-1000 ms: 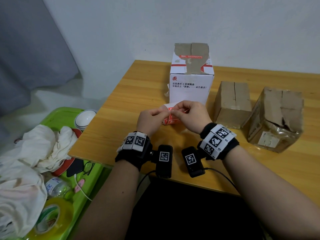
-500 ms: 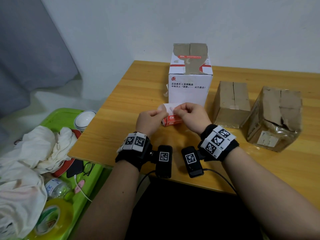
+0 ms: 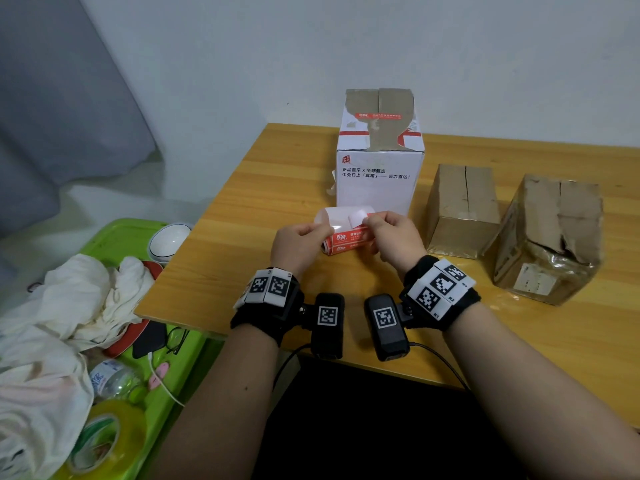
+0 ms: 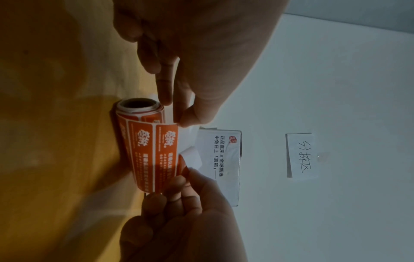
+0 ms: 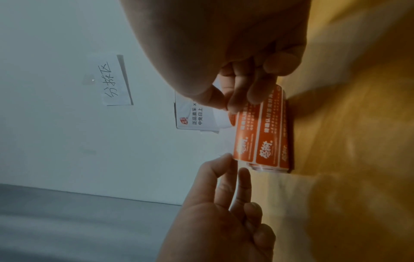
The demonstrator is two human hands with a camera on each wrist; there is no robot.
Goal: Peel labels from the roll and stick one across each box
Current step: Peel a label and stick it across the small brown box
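An orange-red label roll lies on the wooden table in front of a white box. A white backing strip curls up from the roll. My left hand pinches the strip's left end between thumb and forefinger. My right hand pinches a lifted label corner at the strip's right end. The wrist views show the roll close up, with the right hand on its top label. A brown box and a torn brown box stand to the right.
A handwritten paper sign hangs on the wall behind the white box. Left of the table, a green tray holds white cloths, a bowl, a bottle and tape rolls. Bare table lies near the front edge.
Both hands have risen a little and drawn the white backing strip up off the roll. A label corner now stands peeled in the right hand's pinch.
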